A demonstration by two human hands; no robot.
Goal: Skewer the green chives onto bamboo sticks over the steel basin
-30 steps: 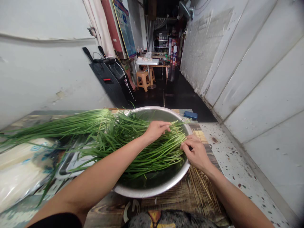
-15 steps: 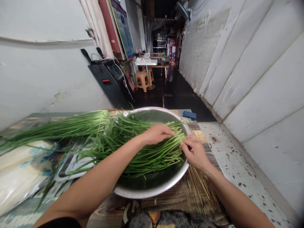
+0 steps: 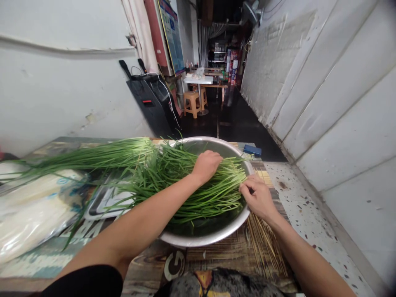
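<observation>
A wide metal basin [image 3: 206, 239] stands on the table, holding long garlic chives [image 3: 207, 202] with their pale cut ends toward the right rim. My left hand [image 3: 206, 166] is over the far side of these chives, fingers curled down onto the stalks near the pale ends; the fingertips are partly hidden. At the right rim my right hand [image 3: 257, 196] is closed in a pinch against the cut ends. Whatever sits between its thumb and finger is too small to make out. Thin bamboo skewers [image 3: 266, 245] lie on the table below that hand.
Another bundle of chives [image 3: 102, 156] lies left of the basin. Near it are a white tray [image 3: 107, 202] and a plastic bag with pale contents [image 3: 37, 218]. A blue box [image 3: 252, 150] sits at the table's far edge. White walls flank both sides.
My left hand reached toward the pale ends, then drew back slightly, its fingers curling more. The right hand stays at the rim. The whole view has shifted a little.
</observation>
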